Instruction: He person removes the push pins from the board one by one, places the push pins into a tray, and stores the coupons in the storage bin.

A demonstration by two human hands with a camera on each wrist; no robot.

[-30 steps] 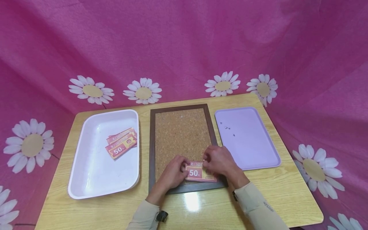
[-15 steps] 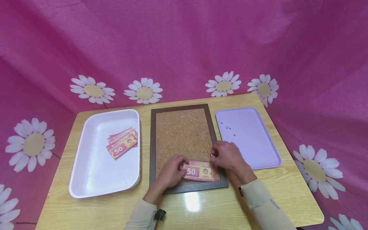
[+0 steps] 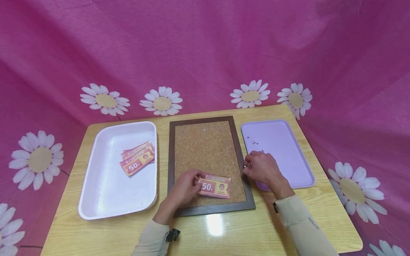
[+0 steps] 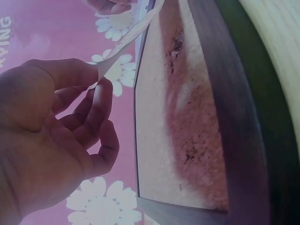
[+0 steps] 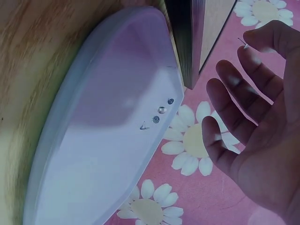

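Between thumb and fingers, my left hand (image 3: 185, 189) pinches a red and yellow coupon (image 3: 220, 187) printed with 50. It is held above the lower part of a cork board (image 3: 205, 149) in a dark brown frame. Edge-on in the left wrist view, the coupon (image 4: 124, 46) is lifted clear of the cork, which bears its shadow. My right hand (image 3: 263, 170) is over the gap between the board's right side and the purple tray. The thumb and index finger of that hand pinch a thumbtack (image 5: 243, 43), while the other fingers are loosely bent.
Several loose thumbtacks (image 5: 161, 110) lie in the shallow purple tray (image 3: 296, 167) right of the board. To the left stands a deep white basin (image 3: 105, 199) holding several more coupons (image 3: 137, 165). A pink flowered cloth (image 3: 205, 53) hangs behind the wooden table (image 3: 333, 220).
The left hand has shifted left with the coupon. My right hand has drawn away from the coupon, up and right to the tray's edge, with the thumbtack still pinched.
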